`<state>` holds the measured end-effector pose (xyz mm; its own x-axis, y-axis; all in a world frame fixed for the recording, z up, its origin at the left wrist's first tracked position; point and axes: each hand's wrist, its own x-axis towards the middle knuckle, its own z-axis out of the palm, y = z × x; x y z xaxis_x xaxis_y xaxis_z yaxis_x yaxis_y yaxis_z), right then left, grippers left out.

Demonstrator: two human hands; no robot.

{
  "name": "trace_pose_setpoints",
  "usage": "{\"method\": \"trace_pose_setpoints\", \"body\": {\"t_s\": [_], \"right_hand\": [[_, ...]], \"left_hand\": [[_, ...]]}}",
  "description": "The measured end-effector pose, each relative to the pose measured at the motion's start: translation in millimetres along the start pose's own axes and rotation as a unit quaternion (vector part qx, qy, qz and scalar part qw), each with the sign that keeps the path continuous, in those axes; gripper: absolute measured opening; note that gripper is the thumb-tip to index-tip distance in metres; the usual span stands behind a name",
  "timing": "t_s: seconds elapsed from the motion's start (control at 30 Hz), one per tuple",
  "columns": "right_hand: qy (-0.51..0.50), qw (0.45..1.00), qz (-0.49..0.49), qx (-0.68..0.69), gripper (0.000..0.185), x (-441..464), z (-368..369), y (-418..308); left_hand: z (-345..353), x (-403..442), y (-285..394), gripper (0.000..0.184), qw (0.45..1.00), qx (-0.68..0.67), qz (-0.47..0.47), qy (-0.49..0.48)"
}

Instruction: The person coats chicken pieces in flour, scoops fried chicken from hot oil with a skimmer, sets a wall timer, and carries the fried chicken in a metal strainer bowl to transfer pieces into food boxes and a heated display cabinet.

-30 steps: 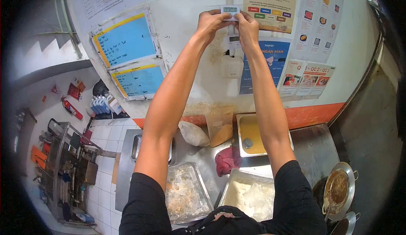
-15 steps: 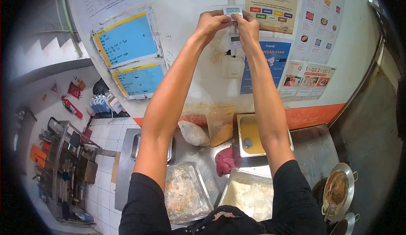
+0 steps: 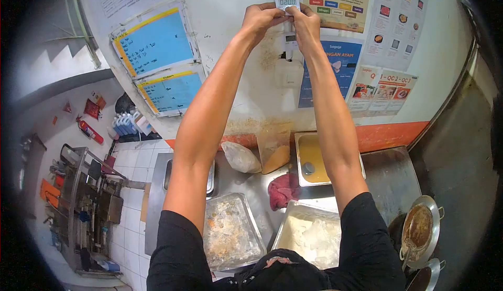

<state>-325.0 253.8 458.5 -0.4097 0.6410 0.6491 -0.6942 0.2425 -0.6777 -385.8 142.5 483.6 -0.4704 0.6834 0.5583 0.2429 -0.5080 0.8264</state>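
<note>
Both arms reach up to a small white digital timer (image 3: 287, 2) against the wall, its display reading 02:00. My left hand (image 3: 260, 19) grips the timer's left side, thumb toward the front. At the other side, my right hand (image 3: 306, 23) holds it with the thumb on the lower front. Just below hang another small device (image 3: 291, 38) and a pale wall box (image 3: 290, 73), both partly hidden by my right wrist.
Below is a steel table with a tray of crumbs (image 3: 230, 228), a tray of white flour (image 3: 314, 236), a tray of yellow liquid (image 3: 313, 157), a maroon cloth (image 3: 283, 190) and plastic bags (image 3: 241, 157). Woks (image 3: 421, 228) stand at right. Posters (image 3: 330, 73) cover the wall.
The timer's display has gone from zeros to 02:00. Both hands stay on it, the right thumb shifting slightly, and the view has tilted a little.
</note>
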Motion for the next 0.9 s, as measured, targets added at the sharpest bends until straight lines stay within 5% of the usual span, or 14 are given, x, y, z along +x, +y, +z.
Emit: {"method": "trace_pose_setpoints", "body": {"t_s": [0.9], "right_hand": [[-0.015, 0.997, 0.059, 0.050, 0.036, 1.1, 0.1, -4.1]], "left_hand": [[0.2, 1.4, 2.1, 0.026, 0.999, 0.032, 0.009, 0.006]]}}
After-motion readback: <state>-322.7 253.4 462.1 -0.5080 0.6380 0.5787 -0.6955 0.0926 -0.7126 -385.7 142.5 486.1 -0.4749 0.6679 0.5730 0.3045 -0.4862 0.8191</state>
